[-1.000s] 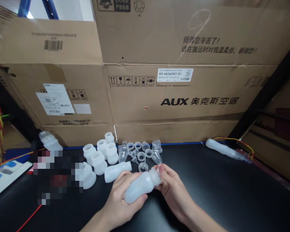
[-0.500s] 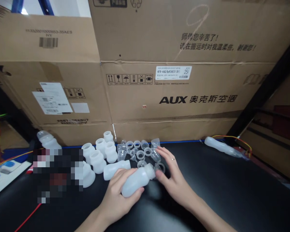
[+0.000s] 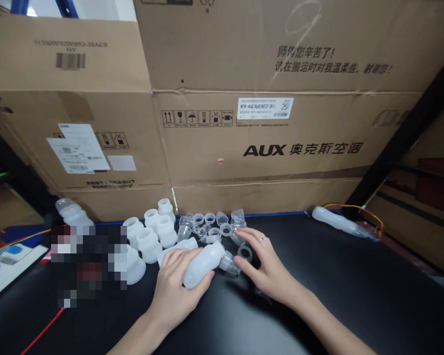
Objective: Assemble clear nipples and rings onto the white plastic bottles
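My left hand (image 3: 175, 283) is wrapped round a white translucent baby bottle (image 3: 203, 266), which lies tilted with its neck up and to the right. Just past the neck is a clear plastic cap (image 3: 229, 264); whether it touches the bottle I cannot tell. My right hand (image 3: 266, 268) is open beside that cap, thumb and fingers spread, the thumb close to the cap's end. A clear ring (image 3: 245, 253) sits between its thumb and forefinger. Behind my left hand, another white bottle (image 3: 185, 245) lies on its side, partly covered.
Several white open-necked bottles (image 3: 148, 245) stand to the left. Clear rings and caps (image 3: 209, 218) are scattered along the back. A large cardboard box (image 3: 266, 167) walls off the black table (image 3: 336, 286). A power strip (image 3: 15, 266) lies at left, a long bottle (image 3: 336, 223) at right.
The bottle in my left hand has shifted slightly up and left, its neck swinging up. A clear cap now shows past the neck. My right hand has moved slightly right of the bottle.
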A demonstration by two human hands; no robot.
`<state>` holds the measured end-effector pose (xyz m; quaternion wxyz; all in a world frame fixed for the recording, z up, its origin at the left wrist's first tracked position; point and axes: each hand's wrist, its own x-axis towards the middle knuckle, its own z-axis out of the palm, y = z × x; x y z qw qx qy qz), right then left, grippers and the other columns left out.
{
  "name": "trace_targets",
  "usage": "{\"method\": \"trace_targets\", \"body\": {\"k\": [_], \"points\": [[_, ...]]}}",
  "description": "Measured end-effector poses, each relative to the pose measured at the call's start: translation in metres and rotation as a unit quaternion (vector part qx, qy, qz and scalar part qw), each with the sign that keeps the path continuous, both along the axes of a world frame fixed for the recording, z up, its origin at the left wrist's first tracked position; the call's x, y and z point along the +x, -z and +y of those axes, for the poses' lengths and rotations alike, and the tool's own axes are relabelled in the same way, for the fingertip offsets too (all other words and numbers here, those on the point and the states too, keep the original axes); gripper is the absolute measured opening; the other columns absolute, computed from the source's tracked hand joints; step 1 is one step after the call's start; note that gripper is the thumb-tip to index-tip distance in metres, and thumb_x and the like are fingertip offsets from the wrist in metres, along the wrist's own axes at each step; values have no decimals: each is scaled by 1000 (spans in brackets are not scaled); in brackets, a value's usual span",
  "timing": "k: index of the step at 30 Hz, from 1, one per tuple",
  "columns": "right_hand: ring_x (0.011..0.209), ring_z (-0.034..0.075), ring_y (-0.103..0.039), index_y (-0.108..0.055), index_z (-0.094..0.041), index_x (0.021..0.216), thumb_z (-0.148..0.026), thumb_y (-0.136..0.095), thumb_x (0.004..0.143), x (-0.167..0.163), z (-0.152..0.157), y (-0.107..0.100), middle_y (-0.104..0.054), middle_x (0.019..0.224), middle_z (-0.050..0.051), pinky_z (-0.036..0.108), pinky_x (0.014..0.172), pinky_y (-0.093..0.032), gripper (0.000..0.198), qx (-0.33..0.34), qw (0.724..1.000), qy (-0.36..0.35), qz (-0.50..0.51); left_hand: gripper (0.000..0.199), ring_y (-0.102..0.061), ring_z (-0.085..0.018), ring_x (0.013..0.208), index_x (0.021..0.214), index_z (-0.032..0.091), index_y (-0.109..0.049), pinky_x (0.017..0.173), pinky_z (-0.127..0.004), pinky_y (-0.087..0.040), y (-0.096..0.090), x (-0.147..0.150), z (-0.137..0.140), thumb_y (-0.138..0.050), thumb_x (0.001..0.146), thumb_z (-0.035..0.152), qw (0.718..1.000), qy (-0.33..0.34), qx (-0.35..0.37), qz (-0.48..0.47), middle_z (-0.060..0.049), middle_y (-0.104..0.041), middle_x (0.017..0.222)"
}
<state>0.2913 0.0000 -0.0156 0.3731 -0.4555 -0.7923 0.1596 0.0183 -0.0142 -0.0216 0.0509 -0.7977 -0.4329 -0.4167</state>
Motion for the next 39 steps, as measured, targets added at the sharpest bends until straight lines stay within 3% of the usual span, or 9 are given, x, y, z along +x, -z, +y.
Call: {"method": "trace_targets", "body": {"k": [5,9,14,16,18,20,23,29,39], "points": [[147,38,-37,-65,-27,135,-56,-75,89,-8,-1,5,-49,153,14,60,119,-36,55,3,997,11,-79,43,-67,-31,110,130,25,-60,97,-48,-51,4,2,0,-73,89,31,999,-30,-21,37,-9,-74,118],[148,41,-35,-75,-30,119,-48,-76,90,0,5,7,-50,154,12,65,118,-35,35,20,994,24,-105,51,-60,-35,126,140,24,-53,102,-54,-49,8,0,2,-67,91,28,996,-62,-42,53,-13,-66,132],[139,36,-49,-55,-24,138,-30,-57,102,7,8,9,-60,142,15,62,113,-42,37,56,996,62,-21,74,-46,-42,142,153,23,-42,115,-66,-36,9,4,-2,-72,87,37,993,-50,-56,87,-18,-51,153],[130,32,-57,-49,-25,142,-28,-52,105,3,3,6,-62,137,14,55,108,-49,38,43,998,33,15,77,-45,-42,145,155,23,-40,119,-68,-30,6,8,-6,-73,87,40,995,-24,-46,89,-18,-49,156],[122,28,-62,-48,-27,141,-25,-52,105,-5,-6,0,-63,134,13,47,104,-53,36,39,998,-34,33,67,-53,-38,138,150,23,-45,118,-65,-32,0,13,-13,-71,90,34,998,2,-27,48,-16,-58,147],[119,25,-63,-49,-27,139,-21,-53,104,-15,-16,-6,-62,132,12,40,103,-55,37,44,993,-103,36,43,-65,-31,118,134,23,-57,109,-54,-43,-9,18,-20,-68,92,25,999,37,-18,-19,-12,-70,125],[115,23,-65,-49,-26,140,-18,-57,102,-26,-27,-11,-62,129,12,34,99,-57,40,47,987,-147,45,12,-69,-21,91,104,23,-67,88,-38,-52,-21,23,-28,-62,96,16,985,118,-71,-108,-4,-74,96],[107,23,-69,-48,-25,144,-17,-55,103,-28,-27,-9,-64,125,13,36,92,-60,43,76,985,-155,31,20,-65,-17,74,85,21,-73,74,-29,-52,-26,21,-29,-61,100,27,933,167,-227,-223,-2,-70,78],[106,24,-71,-47,-23,150,-12,-54,102,-35,-25,-10,-68,123,15,37,87,-64,50,158,978,-129,29,28,-62,-18,72,78,20,-70,70,-28,-49,-29,25,-29,-64,97,39,911,122,-259,-296,-2,-69,75]]}}
